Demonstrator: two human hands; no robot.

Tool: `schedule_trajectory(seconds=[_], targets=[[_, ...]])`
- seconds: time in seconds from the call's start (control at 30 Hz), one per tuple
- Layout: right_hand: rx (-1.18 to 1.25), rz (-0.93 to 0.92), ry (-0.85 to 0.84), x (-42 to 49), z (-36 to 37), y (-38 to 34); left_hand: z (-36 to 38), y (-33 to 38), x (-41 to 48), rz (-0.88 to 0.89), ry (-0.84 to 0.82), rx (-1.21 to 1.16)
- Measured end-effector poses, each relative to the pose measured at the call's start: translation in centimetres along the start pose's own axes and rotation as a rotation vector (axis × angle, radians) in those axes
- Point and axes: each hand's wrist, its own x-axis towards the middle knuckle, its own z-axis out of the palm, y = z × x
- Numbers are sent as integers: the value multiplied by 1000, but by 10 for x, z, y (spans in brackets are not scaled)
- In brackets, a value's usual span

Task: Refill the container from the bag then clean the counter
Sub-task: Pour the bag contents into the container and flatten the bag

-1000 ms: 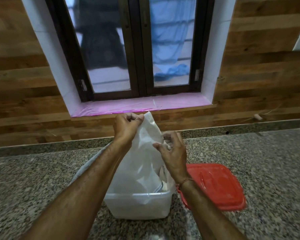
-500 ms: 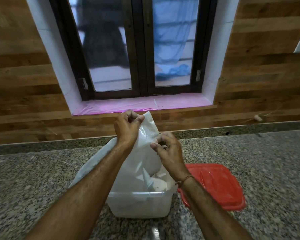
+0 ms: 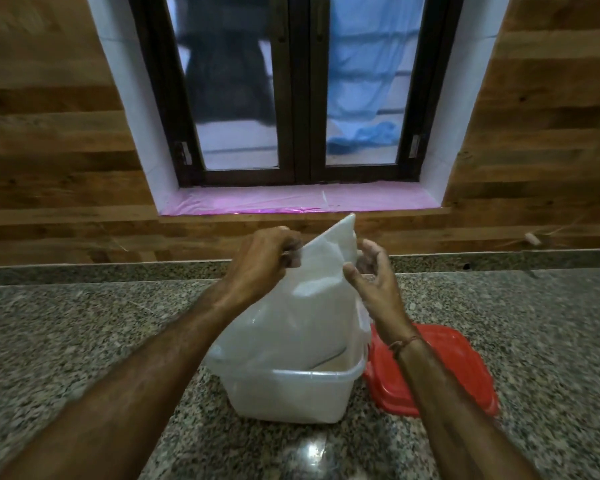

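A white plastic bag (image 3: 302, 306) stands upended over a clear rectangular container (image 3: 291, 393) on the granite counter (image 3: 84, 341), its lower end inside the container. My left hand (image 3: 262, 261) pinches the bag's upper left edge, fingers closed on the plastic. My right hand (image 3: 374, 282) is at the bag's right edge with fingers spread and curled, the thumb near the plastic but not clearly gripping it. The container's contents are hidden by the bag.
A red lid (image 3: 440, 368) lies flat on the counter, touching the container's right side. A wood-panelled wall and a dark-framed window with a pink-covered sill (image 3: 298, 202) run behind the counter. A small pale object (image 3: 532, 238) sits on the back ledge at right.
My right hand has let go of the bag's top and opened, shifting to the right edge. The bag's upper corner now stands higher and stretched. My left hand keeps its pinch.
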Motion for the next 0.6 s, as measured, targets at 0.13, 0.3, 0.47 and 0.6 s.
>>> schedule_trajectory(seconds=[0.13,0.3,0.47,0.6], targets=[[-74,-13,-25,16,-4,0,-3,7,8,96,-22,113],[-230,-29,47,7,-5,11,-1,8,12,164,-125,199],[-21,85,-152,8,-20,14,-2,9,18,144,-133,122],[-64,62,-21,12,-18,21,-13,-17,1,-7,-181,171]])
